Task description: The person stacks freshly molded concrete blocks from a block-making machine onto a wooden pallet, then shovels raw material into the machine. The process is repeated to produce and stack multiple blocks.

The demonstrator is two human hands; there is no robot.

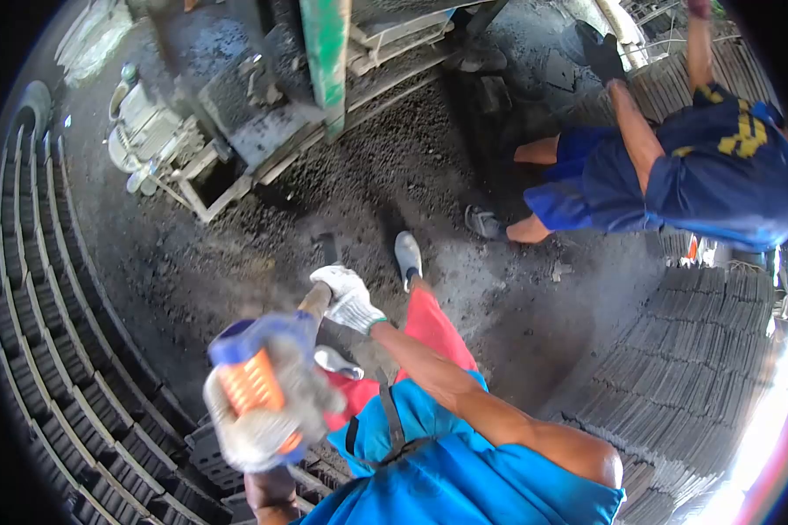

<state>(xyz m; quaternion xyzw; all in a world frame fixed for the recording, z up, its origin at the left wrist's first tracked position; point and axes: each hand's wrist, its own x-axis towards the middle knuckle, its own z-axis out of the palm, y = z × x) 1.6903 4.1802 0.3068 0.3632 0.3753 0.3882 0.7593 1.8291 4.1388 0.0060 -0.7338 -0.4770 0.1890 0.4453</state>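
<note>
My left hand [254,411], in a pale work glove and blurred by motion, is wrapped around the orange and blue grip of what looks like a shovel [252,382]. My right hand [348,299], also gloved in white, closes on the lower shaft, ahead of my left hand. A small dark blade-like part [327,248] shows just beyond the right glove, above the dark ground. Its exact shape is hard to make out. My shoes stand close to the tool on either side of my red shorts.
A co-worker [674,166] in dark blue bends at the right, a dark glove on a round pan [578,42]. Dark loose soil [385,166] lies ahead by a green post [327,61]. A motor [153,131], racks [44,289] and stacked slabs [674,359] surround me.
</note>
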